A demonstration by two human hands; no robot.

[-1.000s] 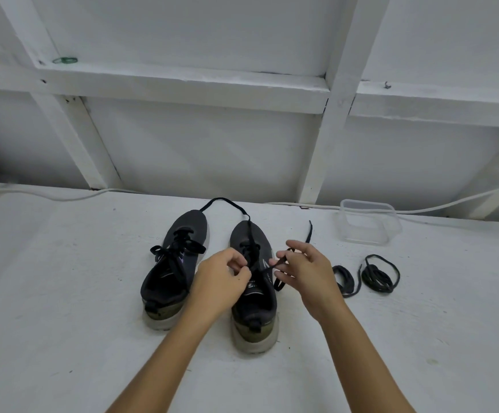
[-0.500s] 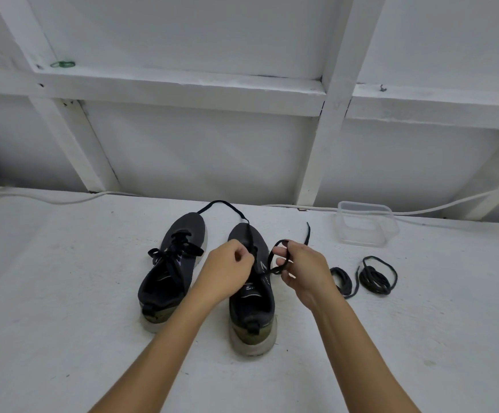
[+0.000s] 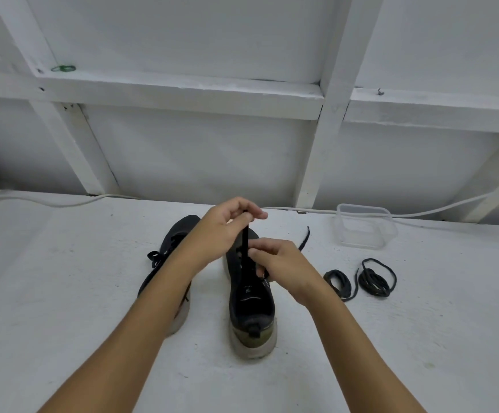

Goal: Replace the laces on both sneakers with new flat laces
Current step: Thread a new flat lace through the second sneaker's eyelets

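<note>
The right sneaker (image 3: 249, 296) on the counter (image 3: 63, 293) is being laced. The lace (image 3: 244, 242) is pinched and pulled up by the left hand (image 3: 227, 231); it is also held lower down by the right hand (image 3: 278, 263). Next, its end likely needs another hole.

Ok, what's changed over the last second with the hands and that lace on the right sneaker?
The left hand has lifted away from the right sneaker, pulling the lace it pinches up taut. The right hand has moved in and down onto the eyelet area. The left sneaker, the two coiled laces and the clear container stayed put.
</note>
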